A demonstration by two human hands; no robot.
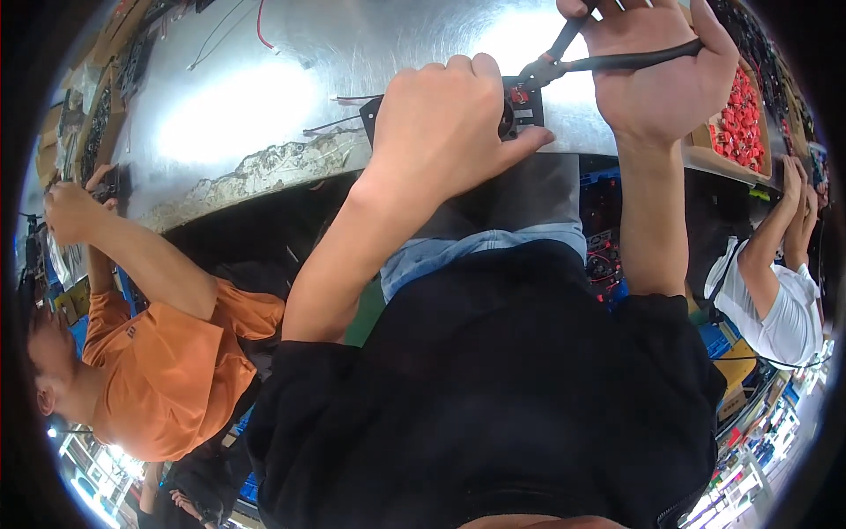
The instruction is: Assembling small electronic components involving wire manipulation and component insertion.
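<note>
My left hand [445, 123] presses down over a flat black part [531, 115] near the table's front edge, its thumb along the near side. Most of that part is hidden under my fingers. On its right end sits a small red piece [520, 93]. My right hand [661, 88] is wrapped round the dark handles of a pair of pliers [548, 70], which are spread apart. The pliers' jaws point left and reach the red piece; whether they grip it, I cannot tell. Thin wires [345, 98] stick out to the left of my left hand.
A cardboard box of small red parts [740, 123] stands at the right. Loose wires [262, 31] lie on the metal table [379, 40] at the far left. A person in orange [167, 370] works at the left, another in white [749, 300] at the right.
</note>
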